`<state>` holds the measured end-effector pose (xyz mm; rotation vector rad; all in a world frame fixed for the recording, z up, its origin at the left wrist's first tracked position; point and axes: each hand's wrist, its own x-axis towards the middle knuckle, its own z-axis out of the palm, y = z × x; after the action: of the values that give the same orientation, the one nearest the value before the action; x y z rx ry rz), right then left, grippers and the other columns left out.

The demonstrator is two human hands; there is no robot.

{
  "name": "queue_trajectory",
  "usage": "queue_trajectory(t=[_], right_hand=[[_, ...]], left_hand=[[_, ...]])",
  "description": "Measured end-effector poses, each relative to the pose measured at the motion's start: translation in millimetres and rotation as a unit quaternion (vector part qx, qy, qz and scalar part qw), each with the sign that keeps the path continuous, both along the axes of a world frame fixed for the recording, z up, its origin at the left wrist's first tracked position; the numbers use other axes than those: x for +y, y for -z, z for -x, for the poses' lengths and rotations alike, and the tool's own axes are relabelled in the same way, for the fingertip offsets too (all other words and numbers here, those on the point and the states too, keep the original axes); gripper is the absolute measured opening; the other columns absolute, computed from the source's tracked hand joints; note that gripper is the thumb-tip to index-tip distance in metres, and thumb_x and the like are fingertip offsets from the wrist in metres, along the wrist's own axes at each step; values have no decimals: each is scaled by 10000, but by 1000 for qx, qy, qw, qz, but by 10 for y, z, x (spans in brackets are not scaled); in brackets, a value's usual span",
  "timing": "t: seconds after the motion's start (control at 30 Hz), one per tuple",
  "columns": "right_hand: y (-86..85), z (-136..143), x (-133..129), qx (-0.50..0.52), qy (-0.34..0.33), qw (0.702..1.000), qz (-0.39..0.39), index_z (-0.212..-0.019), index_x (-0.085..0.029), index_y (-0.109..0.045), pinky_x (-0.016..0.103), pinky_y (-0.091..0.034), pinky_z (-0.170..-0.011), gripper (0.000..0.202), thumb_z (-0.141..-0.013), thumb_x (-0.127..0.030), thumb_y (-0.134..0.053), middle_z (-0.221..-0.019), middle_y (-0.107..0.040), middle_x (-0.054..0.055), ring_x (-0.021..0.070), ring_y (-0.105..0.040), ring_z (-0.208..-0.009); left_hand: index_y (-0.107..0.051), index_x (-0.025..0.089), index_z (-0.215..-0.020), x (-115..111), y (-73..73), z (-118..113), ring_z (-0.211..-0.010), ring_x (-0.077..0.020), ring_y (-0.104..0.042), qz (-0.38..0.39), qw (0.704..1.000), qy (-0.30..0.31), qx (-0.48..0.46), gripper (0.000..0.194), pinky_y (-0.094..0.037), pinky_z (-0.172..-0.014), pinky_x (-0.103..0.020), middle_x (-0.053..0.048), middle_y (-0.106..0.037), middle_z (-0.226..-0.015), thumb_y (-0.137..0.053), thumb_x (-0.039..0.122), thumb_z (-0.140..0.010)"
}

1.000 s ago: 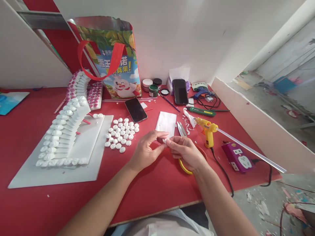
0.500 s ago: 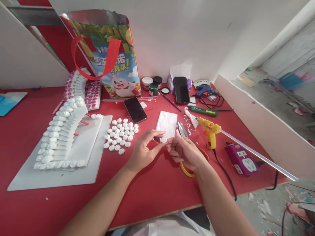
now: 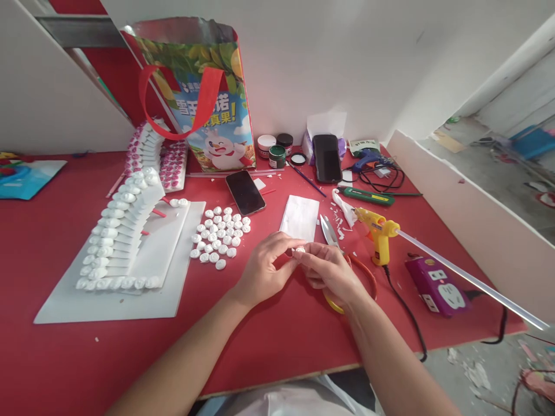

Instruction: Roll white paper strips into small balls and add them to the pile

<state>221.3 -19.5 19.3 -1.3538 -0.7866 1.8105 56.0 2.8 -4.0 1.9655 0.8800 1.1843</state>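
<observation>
Since the left hand [image 3: 265, 268] and right hand [image 3: 333, 273] both pinch one small white rosette [image 3: 300, 249], it looks steadied from two sides.

Behind the red table [image 3: 260, 346], we saw a pale wall [image 3: 368, 63]; right of the table, we saw a low white panel [image 3: 468, 214] and a littered grey floor [image 3: 463, 361], in soft light

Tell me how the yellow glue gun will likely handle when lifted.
The glue gun looks like stiff plastic, so it should keep its shape. The long glue stick jutting from its back may swing wide or pull it rearward. Its cord will probably flex and drag.
</observation>
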Motion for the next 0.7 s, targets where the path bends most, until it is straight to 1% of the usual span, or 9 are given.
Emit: queue_trajectory(t=[0.1,0.17,0.2,0.3,0.37,0.47,0.53,0.6,0.7], right_hand=[[-15,-25,-1,10,-38,999,-3,-690,-178,-534,190,-110,-416,529,-731,-625,-814,-528,-296,-108,20,-178,-457],[-30,-38,-4,12,-40,999,-13,-701,-170,-564,192,-112,-413,525,-762,-643,-786,-533,-296,-103,24,-191,-458],[-33,-43,-7,12,-33,999,-19,-737,-164,-596,194,-110,-414,510,-762,-634,-791,-552,-336,-93,22,-201,-458],[-19,-54,-15,10,3,999,-37,-894,-145,-689,201,-106,-421,485,-747,-586,-824,-645,-477,-53,12,-245,-456],[7,-60,-18,7,26,999,-46,-955,-138,-720,205,-115,-429,472,-762,-556,-825,-662,-505,-44,11,-271,-456],[47,-65,-25,9,45,997,-57,-950,-133,-743,208,-129,-436,438,-786,-533,-816,-642,-492,-49,11,-280,-456],[63,-63,-30,10,49,997,-61,-938,-134,-749,207,-134,-439,425,-790,-526,-815,-637,-487,-51,9,-280,-457],[70,-58,-33,9,49,997,-59,-932,-133,-752,206,-137,-442,415,-790,-518,-817,-633,-485,-52,8,-283,-459],[76,-54,-26,5,50,997,-62,-931,-130,-754,206,-140,-443,404,-787,-502,-821,-626,-488,-52,9,-288,-459]], left_hand=[[-752,218,-1042,36,-61,43,-903,-208,-707,27,999,-3,27,174,-577,-827,-334,-74,-743,-961,-628,157,-937],[-753,220,-1013,84,-129,102,-920,-207,-721,48,998,-13,47,170,-572,-835,-321,-71,-751,-982,-613,157,-940],[-748,220,-1004,111,-169,145,-906,-201,-723,58,996,-22,56,155,-568,-827,-311,-64,-755,-983,-621,163,-936],[-713,207,-961,182,-269,328,-832,-179,-702,45,992,-89,82,68,-556,-795,-288,-52,-750,-959,-657,206,-923],[-684,209,-947,204,-290,487,-809,-169,-688,22,985,-125,113,39,-543,-744,-273,-43,-738,-950,-652,211,-926],[-657,205,-939,197,-235,721,-850,-185,-692,-62,972,-129,186,51,-540,-781,-302,-51,-735,-976,-626,169,-920],[-643,202,-966,187,-166,826,-892,-202,-692,-75,958,-124,249,79,-540,-830,-334,-59,-730,-991,-604,146,-926],[-626,201,-931,194,-99,870,-898,-219,-676,-110,944,-122,286,95,-532,-851,-366,-55,-723,-938,-570,124,-933],[-618,195,-907,250,-23,854,-906,-250,-644,-175,920,-125,328,106,-517,-860,-410,-66,-725,-911,-549,123,-944]])
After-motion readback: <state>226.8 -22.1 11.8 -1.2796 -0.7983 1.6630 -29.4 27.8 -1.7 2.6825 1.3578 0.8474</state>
